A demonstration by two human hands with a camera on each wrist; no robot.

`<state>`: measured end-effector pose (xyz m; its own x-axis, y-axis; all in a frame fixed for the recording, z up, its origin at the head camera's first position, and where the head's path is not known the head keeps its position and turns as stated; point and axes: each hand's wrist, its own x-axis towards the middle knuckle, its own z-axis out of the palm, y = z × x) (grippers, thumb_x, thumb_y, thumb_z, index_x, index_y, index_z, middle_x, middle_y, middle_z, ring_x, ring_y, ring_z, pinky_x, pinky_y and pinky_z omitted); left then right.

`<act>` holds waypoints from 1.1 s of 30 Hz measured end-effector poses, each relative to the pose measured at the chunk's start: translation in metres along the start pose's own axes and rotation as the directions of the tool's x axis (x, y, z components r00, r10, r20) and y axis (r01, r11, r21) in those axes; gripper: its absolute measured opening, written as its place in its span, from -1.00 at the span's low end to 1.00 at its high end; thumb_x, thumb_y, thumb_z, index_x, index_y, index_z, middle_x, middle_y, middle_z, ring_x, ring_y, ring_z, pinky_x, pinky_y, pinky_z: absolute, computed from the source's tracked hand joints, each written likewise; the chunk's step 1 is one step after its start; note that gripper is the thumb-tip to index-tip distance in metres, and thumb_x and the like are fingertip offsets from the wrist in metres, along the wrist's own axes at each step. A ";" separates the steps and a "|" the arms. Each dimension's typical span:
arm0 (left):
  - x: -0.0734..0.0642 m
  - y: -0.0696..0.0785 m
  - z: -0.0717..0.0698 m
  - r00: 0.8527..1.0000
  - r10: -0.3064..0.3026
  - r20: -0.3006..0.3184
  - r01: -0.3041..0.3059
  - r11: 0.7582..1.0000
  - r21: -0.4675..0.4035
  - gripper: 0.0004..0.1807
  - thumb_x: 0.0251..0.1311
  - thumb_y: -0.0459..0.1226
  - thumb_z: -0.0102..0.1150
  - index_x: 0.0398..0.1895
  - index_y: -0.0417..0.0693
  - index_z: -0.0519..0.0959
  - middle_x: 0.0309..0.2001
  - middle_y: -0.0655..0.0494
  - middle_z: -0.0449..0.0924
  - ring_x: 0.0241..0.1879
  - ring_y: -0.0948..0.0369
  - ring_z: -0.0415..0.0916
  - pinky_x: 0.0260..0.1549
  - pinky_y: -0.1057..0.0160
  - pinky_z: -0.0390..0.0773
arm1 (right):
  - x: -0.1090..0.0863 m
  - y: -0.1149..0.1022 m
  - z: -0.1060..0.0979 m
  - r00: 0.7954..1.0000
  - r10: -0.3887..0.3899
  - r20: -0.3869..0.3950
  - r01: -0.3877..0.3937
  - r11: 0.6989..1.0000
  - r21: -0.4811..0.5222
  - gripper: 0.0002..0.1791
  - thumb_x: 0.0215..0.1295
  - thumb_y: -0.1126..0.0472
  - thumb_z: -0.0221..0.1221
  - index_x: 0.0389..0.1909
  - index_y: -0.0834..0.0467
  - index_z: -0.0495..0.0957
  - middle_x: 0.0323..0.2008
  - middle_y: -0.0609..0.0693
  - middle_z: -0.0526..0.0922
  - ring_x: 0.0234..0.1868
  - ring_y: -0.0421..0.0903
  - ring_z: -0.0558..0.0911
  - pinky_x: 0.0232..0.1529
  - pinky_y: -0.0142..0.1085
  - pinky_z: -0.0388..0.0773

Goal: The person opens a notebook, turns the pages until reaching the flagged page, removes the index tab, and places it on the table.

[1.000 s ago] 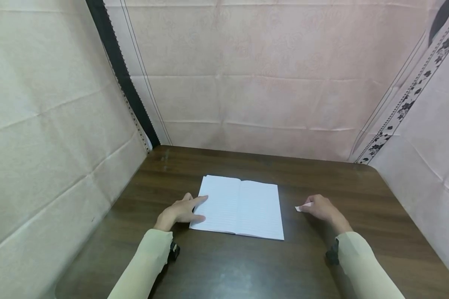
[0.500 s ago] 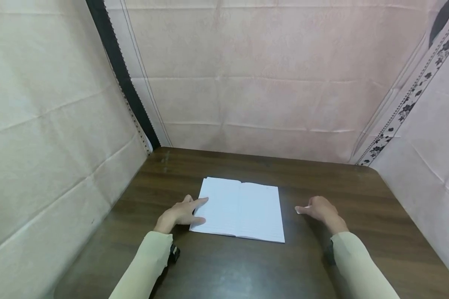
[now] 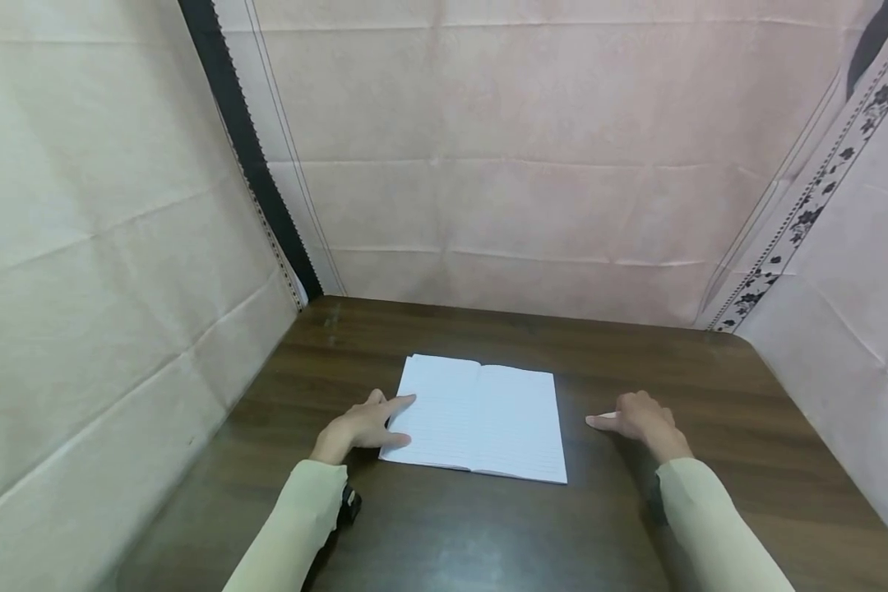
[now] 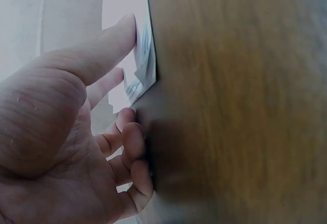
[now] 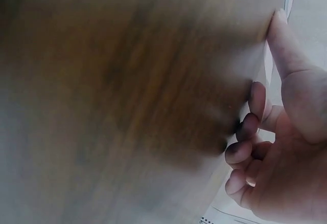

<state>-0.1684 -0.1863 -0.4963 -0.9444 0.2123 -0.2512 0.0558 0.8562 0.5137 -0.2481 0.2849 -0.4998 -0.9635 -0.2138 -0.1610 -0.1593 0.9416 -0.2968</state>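
An open notebook (image 3: 488, 419) with lined white pages lies flat on the table. My left hand (image 3: 363, 427) rests at its left edge, thumb and index finger stretched onto the page. In the left wrist view, the notebook's page corners (image 4: 138, 83) fan slightly beside that thumb, and the other fingers of the left hand (image 4: 56, 127) bend down towards the wood. To the right, apart from the notebook, my right hand (image 3: 645, 423) presses its straight thumb by a small white slip (image 3: 608, 415), mostly hidden. The right hand's (image 5: 296, 147) other fingers are bent against the table.
The brown wooden table (image 3: 444, 534) has rounded far corners. Pale cloth (image 3: 548, 164) hangs behind it and along both sides, with a dark strip (image 3: 255, 164) at the left corner and a flowered border (image 3: 792, 230) at the right.
My right hand has gone from pinching the white slip between its fingertips to stretching its thumb along it on the table. The left hand stays on the notebook; the view shifts slightly.
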 end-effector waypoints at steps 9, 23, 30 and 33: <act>0.004 -0.002 0.001 1.000 -0.010 0.011 0.010 1.000 0.021 -0.16 0.25 0.02 0.32 0.57 0.33 0.16 -0.09 0.05 0.24 -0.28 0.08 0.36 -0.30 0.07 0.37 | 0.000 0.005 0.003 0.999 0.001 0.050 -0.003 0.999 0.049 -0.08 0.13 -0.37 0.30 0.04 0.45 0.50 -0.19 0.26 0.59 -0.19 0.18 0.57 -0.14 0.22 0.54; -0.003 -0.005 0.007 1.000 -0.004 0.015 0.004 1.000 0.010 -0.16 0.25 0.01 0.33 0.57 0.28 0.17 -0.09 0.04 0.26 -0.31 0.09 0.37 -0.31 0.07 0.37 | 0.002 0.013 0.006 0.994 -0.082 0.075 0.070 0.985 0.156 -0.32 0.16 -0.22 0.37 -0.15 0.37 0.52 -0.35 0.11 0.54 -0.32 0.05 0.50 -0.32 -0.08 0.51; 0.001 -0.001 0.004 1.000 0.012 -0.008 -0.012 1.000 0.021 -0.14 0.24 0.01 0.34 0.57 0.28 0.16 -0.09 0.01 0.27 -0.32 0.08 0.37 -0.33 0.07 0.37 | 0.000 0.018 -0.001 0.994 -0.089 0.058 0.075 0.975 0.211 -0.47 0.24 -0.12 0.35 -0.15 0.29 0.51 -0.32 0.07 0.56 -0.27 0.03 0.49 -0.31 -0.12 0.48; 0.004 0.000 0.003 1.000 0.012 -0.011 -0.011 0.999 0.045 -0.14 0.24 0.03 0.33 0.57 0.29 0.16 -0.08 0.01 0.27 -0.31 0.08 0.38 -0.32 0.07 0.38 | -0.001 0.017 -0.003 0.993 -0.107 0.044 0.096 0.975 0.201 -0.53 0.29 -0.07 0.31 -0.13 0.27 0.52 -0.32 0.07 0.56 -0.28 0.02 0.48 -0.31 -0.15 0.46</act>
<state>-0.1710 -0.1839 -0.4995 -0.9472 0.2171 -0.2360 0.0808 0.8738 0.4794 -0.2502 0.3024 -0.5021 -0.9305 -0.3247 -0.1696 -0.2048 0.8448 -0.4943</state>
